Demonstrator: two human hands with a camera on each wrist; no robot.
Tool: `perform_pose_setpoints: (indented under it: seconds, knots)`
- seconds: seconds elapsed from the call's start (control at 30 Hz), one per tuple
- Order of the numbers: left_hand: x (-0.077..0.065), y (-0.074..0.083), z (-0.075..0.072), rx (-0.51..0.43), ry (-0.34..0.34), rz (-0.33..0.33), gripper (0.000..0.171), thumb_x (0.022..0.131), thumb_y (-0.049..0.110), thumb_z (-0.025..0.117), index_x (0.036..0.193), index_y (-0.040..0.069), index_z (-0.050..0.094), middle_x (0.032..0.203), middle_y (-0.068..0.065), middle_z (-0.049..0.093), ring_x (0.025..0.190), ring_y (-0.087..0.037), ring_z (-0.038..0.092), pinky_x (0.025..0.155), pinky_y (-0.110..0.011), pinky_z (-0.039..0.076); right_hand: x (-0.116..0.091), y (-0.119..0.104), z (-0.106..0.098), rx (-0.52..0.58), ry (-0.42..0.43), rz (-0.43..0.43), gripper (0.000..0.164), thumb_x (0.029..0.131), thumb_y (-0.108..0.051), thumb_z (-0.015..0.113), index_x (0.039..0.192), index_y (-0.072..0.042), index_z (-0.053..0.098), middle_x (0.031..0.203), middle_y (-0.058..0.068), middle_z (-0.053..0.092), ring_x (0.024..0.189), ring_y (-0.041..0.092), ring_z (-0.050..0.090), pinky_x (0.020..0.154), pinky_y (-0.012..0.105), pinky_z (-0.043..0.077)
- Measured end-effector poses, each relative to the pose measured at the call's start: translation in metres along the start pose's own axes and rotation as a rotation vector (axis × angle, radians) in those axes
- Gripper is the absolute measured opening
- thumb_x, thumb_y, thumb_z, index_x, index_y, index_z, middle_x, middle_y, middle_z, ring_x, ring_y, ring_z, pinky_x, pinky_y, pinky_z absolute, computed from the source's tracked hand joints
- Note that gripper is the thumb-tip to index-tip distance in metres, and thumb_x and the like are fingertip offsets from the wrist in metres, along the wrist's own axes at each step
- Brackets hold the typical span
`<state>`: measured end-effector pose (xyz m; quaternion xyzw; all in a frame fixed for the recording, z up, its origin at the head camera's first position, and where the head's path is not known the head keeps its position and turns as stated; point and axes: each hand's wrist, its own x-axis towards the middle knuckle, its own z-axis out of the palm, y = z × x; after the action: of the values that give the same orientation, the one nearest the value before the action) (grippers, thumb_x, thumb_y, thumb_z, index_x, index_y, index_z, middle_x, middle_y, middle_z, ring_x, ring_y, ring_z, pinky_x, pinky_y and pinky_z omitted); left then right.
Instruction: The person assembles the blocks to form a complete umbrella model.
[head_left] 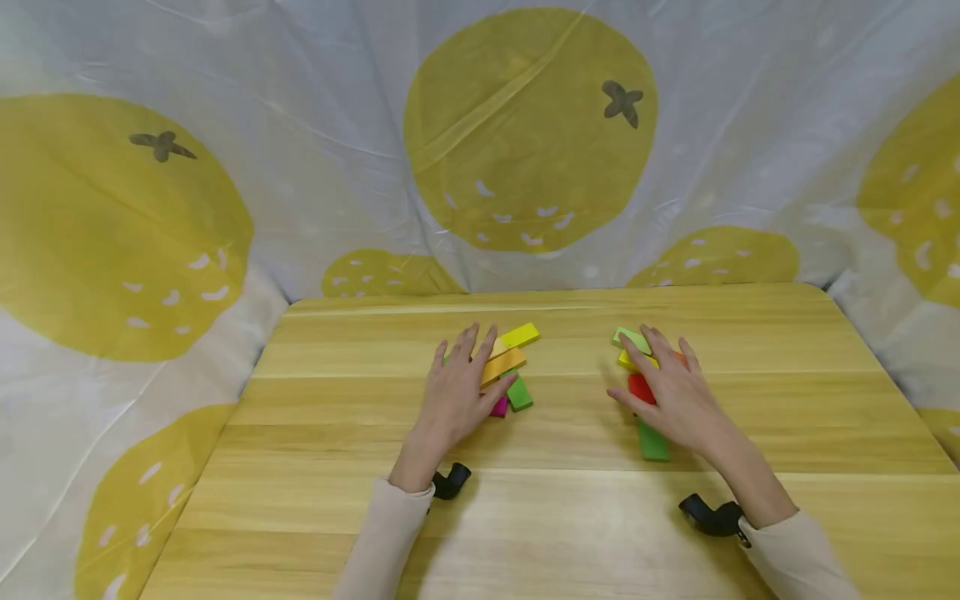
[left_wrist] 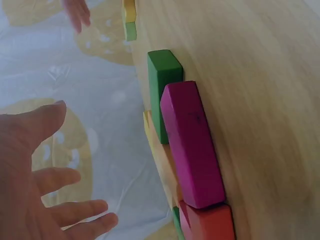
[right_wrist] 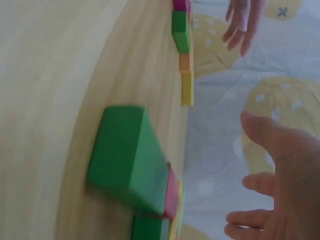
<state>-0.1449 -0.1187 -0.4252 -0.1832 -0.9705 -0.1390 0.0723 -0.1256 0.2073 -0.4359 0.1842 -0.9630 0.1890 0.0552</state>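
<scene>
My left hand (head_left: 456,392) is held over a loose group of coloured wooden blocks, fingers spread and gripping nothing. Around it show a yellow block (head_left: 521,335), an orange block (head_left: 504,365), a green block (head_left: 519,392) and a magenta block (left_wrist: 192,142). A red-orange block (left_wrist: 214,223) lies at the magenta one's end. My right hand (head_left: 678,404) hovers with spread fingers above a second group: a light green block (head_left: 632,340), a red block (head_left: 641,388) and a green block (right_wrist: 127,157). Both wrist views show a gap between hand and blocks. Each hand hides part of its group.
The blocks lie on a wooden table (head_left: 570,517) with rounded far corners. Behind it hangs a pale cloth (head_left: 345,167) printed with yellow fruit. Black curved wrist mounts (head_left: 711,515) stick out at both sleeves. Bare wood separates the two groups.
</scene>
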Motion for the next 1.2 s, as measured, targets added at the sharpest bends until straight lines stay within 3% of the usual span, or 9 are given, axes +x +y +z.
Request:
perform_pose_setpoints:
  seconds: [0.07,0.13,0.23,0.33,0.43,0.53,0.87,1.2]
  knots:
    - [-0.001,-0.001,0.001,-0.02,0.037,0.007,0.074,0.1,0.056,0.061,0.158,0.014,0.044,0.151,-0.019,0.052,0.137,-0.035,0.054,0.112,-0.052,0.046,-0.007,0.005,-0.002,0.02,0.006,0.011,0.08,0.097,-0.048,0.069,0.161,-0.01,0.038,0.162,0.029,0.033,0.148,0.049,0.034,0.121,0.069,0.019]
    - [-0.002,-0.002,0.002,-0.052,0.058,0.006,0.072,0.095,0.055,0.069,0.151,0.012,0.054,0.133,-0.017,0.061,0.111,-0.031,0.063,0.09,-0.041,0.054,-0.014,0.01,-0.005,0.042,0.014,0.017,0.08,0.096,-0.046,0.072,0.16,-0.012,0.039,0.159,0.027,0.039,0.144,0.049,0.038,0.116,0.069,0.026]
    - [-0.003,-0.003,0.005,-0.105,0.034,-0.007,0.07,0.088,0.054,0.078,0.142,0.011,0.064,0.104,-0.011,0.059,0.076,-0.019,0.052,0.061,-0.027,0.041,-0.024,0.017,-0.007,0.089,0.018,0.012,0.079,0.093,-0.043,0.076,0.159,-0.013,0.043,0.154,0.025,0.044,0.139,0.049,0.042,0.11,0.065,0.031]
    - [-0.004,-0.005,0.008,-0.153,-0.023,-0.029,0.068,0.084,0.051,0.084,0.136,0.011,0.069,0.083,-0.004,0.053,0.063,-0.011,0.038,0.051,-0.022,0.027,-0.032,0.024,-0.006,0.118,0.035,-0.014,0.075,0.089,-0.041,0.081,0.152,-0.012,0.053,0.148,0.022,0.051,0.132,0.043,0.047,0.104,0.06,0.036]
    - [-0.005,-0.007,0.011,-0.201,-0.065,-0.051,0.067,0.081,0.048,0.087,0.134,0.011,0.07,0.066,0.004,0.043,0.056,-0.007,0.031,0.047,-0.02,0.021,-0.038,0.029,-0.003,0.127,0.063,-0.044,0.067,0.085,-0.039,0.085,0.141,-0.011,0.064,0.137,0.015,0.058,0.12,0.033,0.052,0.095,0.051,0.041]
    - [-0.005,-0.008,0.013,-0.234,-0.084,-0.065,0.066,0.079,0.046,0.089,0.132,0.011,0.072,0.06,0.008,0.032,0.054,-0.007,0.028,0.045,-0.02,0.02,-0.044,0.033,0.001,0.138,0.079,-0.062,0.062,0.08,-0.036,0.089,0.134,-0.011,0.07,0.125,0.008,0.06,0.11,0.023,0.052,0.086,0.043,0.041]
    - [-0.007,-0.009,0.017,-0.256,-0.129,-0.107,0.059,0.077,0.043,0.092,0.125,0.014,0.076,0.063,0.008,0.039,0.058,-0.008,0.034,0.047,-0.021,0.02,-0.059,0.038,0.004,0.21,0.047,-0.022,0.05,0.073,-0.04,0.094,0.118,-0.024,0.079,0.109,-0.006,0.053,0.103,0.011,0.044,0.08,0.034,0.039]
    - [-0.003,-0.006,0.019,-0.24,-0.12,-0.105,0.061,0.075,0.04,0.093,0.125,0.012,0.074,0.063,0.009,0.034,0.059,-0.008,0.034,0.048,-0.021,0.02,-0.063,0.045,0.003,0.246,0.006,-0.038,0.052,0.068,-0.044,0.097,0.115,-0.029,0.078,0.101,-0.009,0.054,0.097,0.006,0.044,0.078,0.027,0.041]
